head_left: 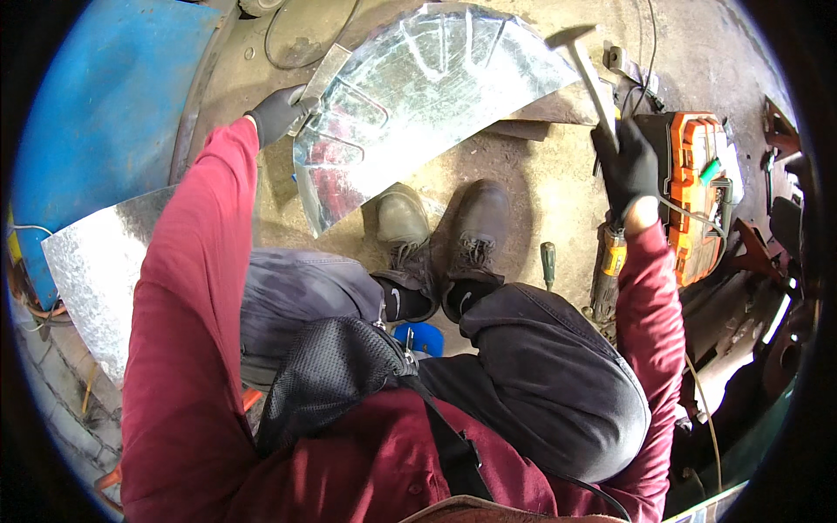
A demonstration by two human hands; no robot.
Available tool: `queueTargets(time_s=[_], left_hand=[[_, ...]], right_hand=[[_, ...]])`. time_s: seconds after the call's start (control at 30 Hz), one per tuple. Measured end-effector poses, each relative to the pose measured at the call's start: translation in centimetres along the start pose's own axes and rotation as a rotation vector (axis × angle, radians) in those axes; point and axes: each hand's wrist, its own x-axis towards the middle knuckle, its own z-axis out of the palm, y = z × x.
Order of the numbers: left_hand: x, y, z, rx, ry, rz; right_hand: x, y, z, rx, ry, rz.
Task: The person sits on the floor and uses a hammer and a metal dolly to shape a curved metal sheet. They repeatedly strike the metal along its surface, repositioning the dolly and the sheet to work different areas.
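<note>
A shiny half-round sheet of metal (418, 105) lies in front of my boots, with pressed or bent ridges along its curved side. My left hand (281, 115), in a dark glove, is closed around a flat metal bar (326, 77) at the sheet's left edge. Whether these fingers also pinch the sheet is hidden. On the right, my gloved right hand (626, 164) grips a hammer (596, 91) by its handle. Its head is up, close to the sheet's right corner. A dark block (567, 108) shows beneath the sheet's right end.
An orange and black tool case (696, 196) stands beside my right forearm. Nearer lie a green-handled screwdriver (547, 263) and an orange-banded power tool (610, 261). To the left are a blue panel (113, 96) and another metal sheet (96, 270). Cables cross the floor; metal scrap lies far right.
</note>
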Motion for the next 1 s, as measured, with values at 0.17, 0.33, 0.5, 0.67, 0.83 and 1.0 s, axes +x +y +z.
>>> queueTargets(time_s=[0.17,0.33,0.5,0.67,0.83,1.0], left_hand=[[0.2,-0.8,2.3,-0.299,0.106,-0.026],[-0.7,-0.3,2.3,-0.406,0.14,-0.141],[0.2,-0.6,2.0,-0.345,0.159,-0.081],[1.2,-0.6,0.8,-0.384,0.143,-0.184],[3.2,-1.2,-2.0,-0.446,0.162,-0.179],[5.7,-1.0,-3.9,-0.387,0.181,-0.205]], right_hand=[[8.9,4.2,3.5,0.009,0.099,-0.217],[12.0,0.5,7.2,0.115,-0.072,-0.138],[14.4,0.8,8.1,0.114,-0.103,-0.119],[16.2,0.4,9.0,0.115,-0.203,-0.065],[14.6,0.8,7.4,0.41,-0.194,-0.033],[7.7,-3.5,2.9,0.546,-0.292,0.275]])
